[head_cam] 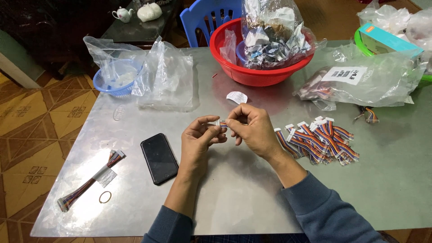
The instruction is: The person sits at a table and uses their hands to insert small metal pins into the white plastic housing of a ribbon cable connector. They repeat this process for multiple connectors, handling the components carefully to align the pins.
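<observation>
Surface: grey metal desk (252,193) over a patterned tile floor.
Cable: a short rainbow ribbon cable (222,123) with a white plug, held above the desk's middle.
Left hand (198,137): fingers pinched narrow on the cable's end.
Right hand (254,128): fingers closed on the same cable.
Pile: matching cables (321,139) lie right of the hands.
Phone: black phone (159,158) lies left of the hands.
Basin: red basin (252,72) stands beyond the hands.

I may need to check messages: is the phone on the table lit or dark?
Dark: the phone lies flat, screen up, plain black, left of the left hand.
</observation>
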